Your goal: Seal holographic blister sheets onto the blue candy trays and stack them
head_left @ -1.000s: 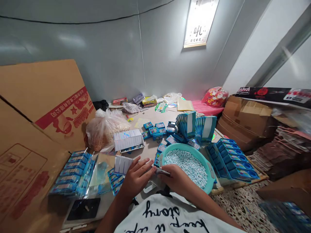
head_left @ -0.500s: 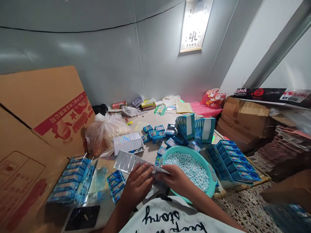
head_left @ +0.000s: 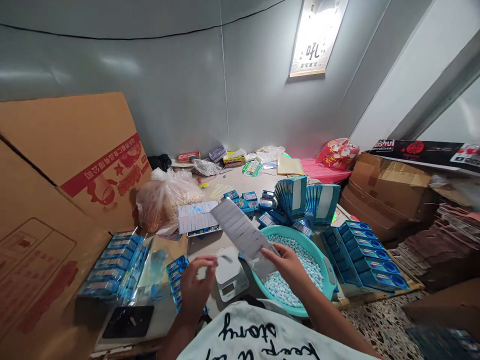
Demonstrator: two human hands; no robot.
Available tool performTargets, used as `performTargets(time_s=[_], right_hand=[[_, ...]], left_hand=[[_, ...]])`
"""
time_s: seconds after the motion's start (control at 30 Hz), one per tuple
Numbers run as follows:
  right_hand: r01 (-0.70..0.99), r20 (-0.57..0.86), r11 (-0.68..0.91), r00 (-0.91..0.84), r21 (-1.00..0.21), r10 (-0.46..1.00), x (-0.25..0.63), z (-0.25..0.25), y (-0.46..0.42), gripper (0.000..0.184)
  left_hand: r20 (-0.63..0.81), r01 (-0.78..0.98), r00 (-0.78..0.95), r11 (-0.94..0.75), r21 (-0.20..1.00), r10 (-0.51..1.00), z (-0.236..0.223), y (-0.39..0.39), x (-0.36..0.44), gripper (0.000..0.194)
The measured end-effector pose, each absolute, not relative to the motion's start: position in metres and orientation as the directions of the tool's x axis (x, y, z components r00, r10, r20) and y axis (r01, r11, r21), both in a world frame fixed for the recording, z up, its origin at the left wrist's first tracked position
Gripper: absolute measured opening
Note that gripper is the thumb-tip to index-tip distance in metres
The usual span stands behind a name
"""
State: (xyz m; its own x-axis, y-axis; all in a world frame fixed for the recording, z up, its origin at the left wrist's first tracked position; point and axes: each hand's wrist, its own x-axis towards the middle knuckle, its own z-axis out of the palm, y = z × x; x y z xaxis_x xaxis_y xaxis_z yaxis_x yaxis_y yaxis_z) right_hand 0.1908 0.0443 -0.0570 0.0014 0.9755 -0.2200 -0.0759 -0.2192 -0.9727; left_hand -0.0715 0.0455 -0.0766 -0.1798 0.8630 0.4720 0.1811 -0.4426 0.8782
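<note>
My right hand (head_left: 283,257) grips the lower end of a long pale sheet (head_left: 242,232), marked across by lines like a strip of labels. The sheet tilts up and away to the left, its near end above the turquoise basin (head_left: 330,287) of small white and pale blue sweets (head_left: 287,292). Left of it, my left hand (head_left: 198,280) is raised with thumb and index pinched together. Whatever the pinch holds, if anything, is too small to make out. A white kitchen scale (head_left: 230,277) stands between the hands. Blue display boxes (head_left: 176,272) lie beside my left hand.
A white box (head_left: 198,218) of cards and small blue packs (head_left: 245,200) lie beyond the scale. Fanned blue cartons (head_left: 294,197) stand behind the basin, filled display trays (head_left: 369,255) to its right. Cloudy plastic bags (head_left: 168,197) and a tall cardboard box (head_left: 71,200) border the left.
My left hand has let go of the sheet and moved left and down into a pinch. My right hand has swung the sheet up and to the right, uncovering the scale.
</note>
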Motion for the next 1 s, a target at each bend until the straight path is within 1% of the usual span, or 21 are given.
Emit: performTargets(time_s=[0.03,0.07,0.1,0.17,0.2,0.23,0.3,0.33,0.37,0.4,0.47,0.5,0.53,0.57,0.6,0.63,0.67,0.73,0.8,0.9,1.0], right_hand=[[-0.057,-0.233,-0.23,0.041,-0.971,0.972,0.201,-0.068,0.044,0.052],[-0.005,-0.238,-0.239,0.076,-0.971,0.968,0.211,-0.082,0.043,0.053],[0.08,-0.244,-0.253,0.101,-0.964,0.964,0.222,-0.096,0.041,0.053],[0.331,-0.281,-0.316,0.15,-0.889,0.948,0.242,-0.127,0.036,0.051],[0.472,-0.297,-0.356,0.198,-0.806,0.934,0.25,-0.14,0.033,0.052],[0.604,-0.284,-0.382,0.256,-0.699,0.924,0.255,-0.15,0.03,0.054],[0.784,-0.164,-0.378,0.343,-0.492,0.925,0.257,-0.16,0.026,0.06],[0.837,-0.075,-0.335,0.337,-0.434,0.938,0.252,-0.16,0.025,0.061],[0.87,0.009,-0.262,0.292,-0.418,0.956,0.245,-0.156,0.026,0.059],[0.88,0.077,-0.168,0.224,-0.443,0.972,0.234,-0.149,0.028,0.055],[0.815,0.147,0.042,0.053,-0.577,0.988,0.203,-0.133,0.038,0.048],[0.74,0.147,0.121,-0.03,-0.662,0.989,0.185,-0.125,0.045,0.045],[0.645,0.118,0.158,-0.106,-0.747,0.987,0.164,-0.12,0.053,0.043],[0.539,0.058,0.141,-0.167,-0.831,0.984,0.143,-0.116,0.061,0.042],[0.424,-0.028,0.068,-0.215,-0.903,0.976,0.121,-0.114,0.069,0.044],[0.302,-0.13,-0.048,-0.258,-0.952,0.957,0.098,-0.114,0.077,0.047],[0.176,-0.242,-0.195,-0.303,-0.965,0.922,0.076,-0.116,0.085,0.05],[-0.025,-0.423,-0.468,-0.388,-0.883,0.819,0.035,-0.121,0.098,0.055],[-0.114,-0.507,-0.612,-0.453,-0.782,0.733,0.0,-0.126,0.107,0.056],[-0.132,-0.518,-0.652,-0.5,-0.747,0.694,-0.036,-0.133,0.115,0.049],[-0.161,-0.521,-0.646,-0.464,-0.746,0.717,-0.055,-0.144,0.123,0.04]], left_hand=[[0.321,0.096,-0.338,-0.307,0.947,0.885,-0.082,0.048,-0.077,0.014],[0.186,0.016,-0.463,-0.201,0.979,0.867,-0.088,0.051,-0.085,0.018],[0.085,-0.045,-0.555,-0.133,0.99,0.827,-0.094,0.055,-0.094,0.022],[-0.043,-0.133,-0.673,-0.064,0.989,0.738,-0.104,0.06,-0.117,0.025],[-0.117,-0.195,-0.713,-0.035,0.98,0.691,-0.109,0.062,-0.129,0.024],[-0.196,-0.264,-0.737,-0.009,0.965,0.647,-0.114,0.063,-0.141,0.023],[-0.342,-0.401,-0.733,0.033,0.915,0.588,-0.121,0.061,-0.163,0.016],[-0.405,-0.463,-0.713,0.05,0.885,0.573,-0.124,0.06,-0.171,0.012],[-0.459,-0.516,-0.685,0.067,0.854,0.566,-0.126,0.059,-0.177,0.008],[-0.502,-0.562,-0.655,0.081,0.823,0.564,-0.127,0.059,-0.182,0.007],[-0.565,-0.629,-0.603,0.101,0.771,0.563,-0.129,0.058,-0.186,0.008],[-0.589,-0.654,-0.578,0.111,0.748,0.565,-0.13,0.059,-0.186,0.008],[-0.609,-0.676,-0.554,0.122,0.727,0.568,-0.131,0.059,-0.186,0.009],[-0.628,-0.695,-0.528,0.134,0.707,0.572,-0.131,0.059,-0.185,0.009],[-0.644,-0.711,-0.5,0.15,0.687,0.579,-0.132,0.059,-0.184,0.008],[-0.658,-0.725,-0.471,0.167,0.668,0.587,-0.132,0.059,-0.182,0.008],[-0.667,-0.735,-0.444,0.183,0.653,0.598,-0.133,0.059,-0.181,0.008],[-0.675,-0.743,-0.406,0.209,0.636,0.616,-0.135,0.059,-0.179,0.008],[-0.67,-0.733,-0.394,0.225,0.642,0.629,-0.138,0.059,-0.177,0.012],[-0.645,-0.687,-0.403,0.25,0.682,0.65,-0.144,0.063,-0.176,0.022],[-0.602,-0.596,-0.427,0.291,0.749,0.675,-0.153,0.069,-0.179,0.034]])
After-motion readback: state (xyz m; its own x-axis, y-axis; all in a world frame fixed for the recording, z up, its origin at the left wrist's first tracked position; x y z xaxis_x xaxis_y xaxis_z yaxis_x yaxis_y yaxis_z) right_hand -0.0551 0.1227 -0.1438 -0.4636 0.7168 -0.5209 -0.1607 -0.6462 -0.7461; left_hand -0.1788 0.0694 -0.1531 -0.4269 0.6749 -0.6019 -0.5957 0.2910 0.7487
